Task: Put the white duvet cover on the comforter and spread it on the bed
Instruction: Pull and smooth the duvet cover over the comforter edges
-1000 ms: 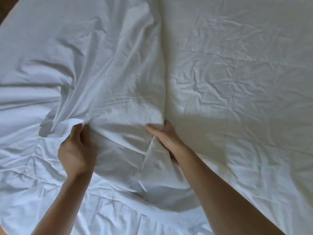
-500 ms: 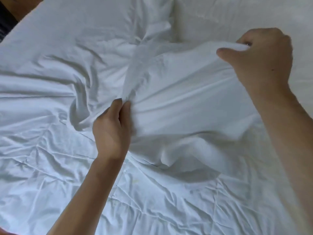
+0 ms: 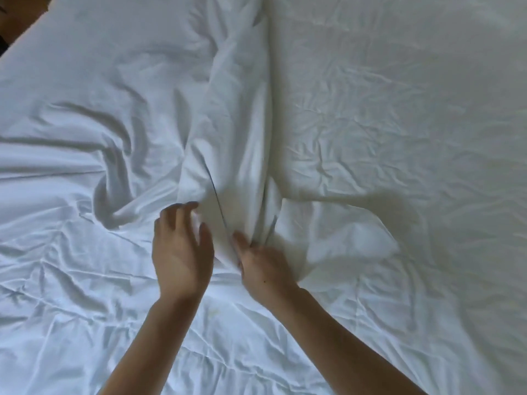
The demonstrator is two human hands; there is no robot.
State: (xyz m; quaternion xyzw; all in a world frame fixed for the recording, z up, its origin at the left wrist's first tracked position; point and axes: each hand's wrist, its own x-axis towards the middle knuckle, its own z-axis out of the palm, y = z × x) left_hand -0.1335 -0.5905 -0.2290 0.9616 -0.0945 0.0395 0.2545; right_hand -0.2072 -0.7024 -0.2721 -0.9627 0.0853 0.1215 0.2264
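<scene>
Your right hand (image 3: 265,269) pinches a bunched fold of the cover (image 3: 236,155) at centre frame, anchoring it, probably so you can find its edge. Your left hand (image 3: 182,252) hovers beside it, fingers loosely spread, holding nothing. The cover ridges toward the top; the comforter (image 3: 399,138) lies flat at right.

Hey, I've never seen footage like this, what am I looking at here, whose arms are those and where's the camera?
There is no machine here. A person wears a camera on the head, looking down at their own bare arms. White bedding fills the view; a bunched ridge of fabric runs up the middle. The right hand grips the near end of that ridge. The left hand is beside it with fingers spread, touching the cloth; it is blurred, so I cannot say it holds anything.
</scene>
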